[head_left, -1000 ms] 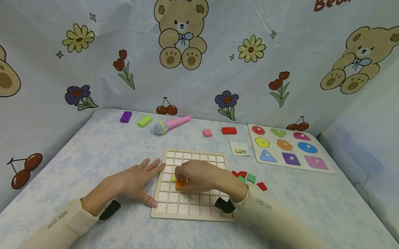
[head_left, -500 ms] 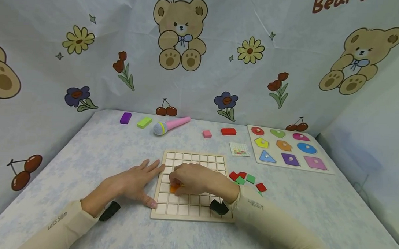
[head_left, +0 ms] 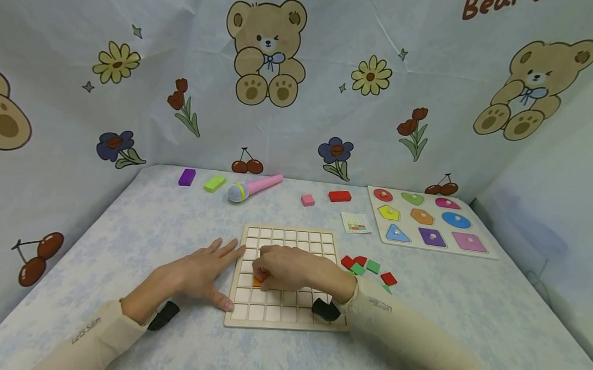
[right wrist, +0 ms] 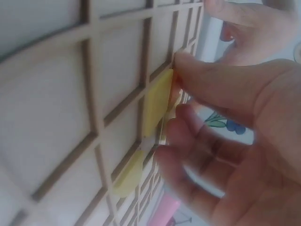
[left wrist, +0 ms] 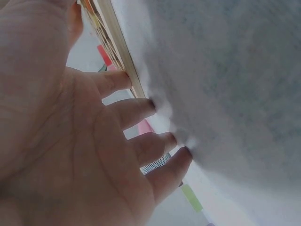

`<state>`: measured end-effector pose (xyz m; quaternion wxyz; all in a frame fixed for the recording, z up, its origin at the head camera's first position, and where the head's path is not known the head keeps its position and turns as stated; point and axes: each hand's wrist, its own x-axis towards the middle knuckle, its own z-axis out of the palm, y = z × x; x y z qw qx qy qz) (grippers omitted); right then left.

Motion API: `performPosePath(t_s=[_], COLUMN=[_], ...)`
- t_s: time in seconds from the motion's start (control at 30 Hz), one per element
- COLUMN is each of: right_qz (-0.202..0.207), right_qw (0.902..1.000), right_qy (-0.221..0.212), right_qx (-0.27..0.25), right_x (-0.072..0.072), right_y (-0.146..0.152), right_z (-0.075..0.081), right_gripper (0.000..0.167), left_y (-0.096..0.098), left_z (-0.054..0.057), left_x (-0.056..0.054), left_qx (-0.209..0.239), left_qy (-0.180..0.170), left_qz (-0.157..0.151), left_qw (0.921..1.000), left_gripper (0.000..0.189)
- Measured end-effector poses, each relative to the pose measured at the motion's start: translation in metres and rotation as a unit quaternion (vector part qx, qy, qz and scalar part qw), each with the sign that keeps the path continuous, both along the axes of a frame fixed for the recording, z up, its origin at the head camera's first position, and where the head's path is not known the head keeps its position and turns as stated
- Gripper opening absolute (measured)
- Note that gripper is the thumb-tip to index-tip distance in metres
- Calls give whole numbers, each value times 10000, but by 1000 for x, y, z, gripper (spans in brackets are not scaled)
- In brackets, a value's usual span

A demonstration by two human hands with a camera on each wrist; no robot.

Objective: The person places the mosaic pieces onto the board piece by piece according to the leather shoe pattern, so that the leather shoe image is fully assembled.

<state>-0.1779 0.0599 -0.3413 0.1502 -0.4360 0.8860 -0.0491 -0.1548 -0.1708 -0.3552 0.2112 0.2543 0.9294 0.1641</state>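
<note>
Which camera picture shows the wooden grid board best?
The head view: it shows most of the grid board, though the right hand covers part. The left wrist view catches mainly its edge; the right wrist view shows part of it close up, with yellow pieces.

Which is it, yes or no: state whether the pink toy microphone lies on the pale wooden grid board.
No, the pink toy microphone lies on the mottled blue-white table, beyond the pale wooden grid board.

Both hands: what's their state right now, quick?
Left hand: open, fingers spread, touching the grid board.
Right hand: closed, pinching an orange tile.
</note>
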Motion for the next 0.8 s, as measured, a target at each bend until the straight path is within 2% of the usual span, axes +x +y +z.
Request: performPosePath(t_s=[0.1,0.27,0.53,0.8], right_qz=[263,418,-525,-1126], right_qw=[9993,9954,9909,9862], right_qy=[-126,-496,-829,-753], right_qx=[-242,-705,-920,-954], right_x=[1,-2,-9,-11], right_y=[11,42,105,154], right_z=[2,6,7,3], right_gripper=[3,16,19,24], left_y=[0,1,1,0], left_z=[0,-1,-1,2], left_x=[1,2,-1,1], left_qx=[25,65,47,82], left_qy=[6,-6,-41,-44], left_qz=[-30,-57,-38,-33], left_qw=[10000,10000,10000,10000], left_gripper=[121,122,123,122])
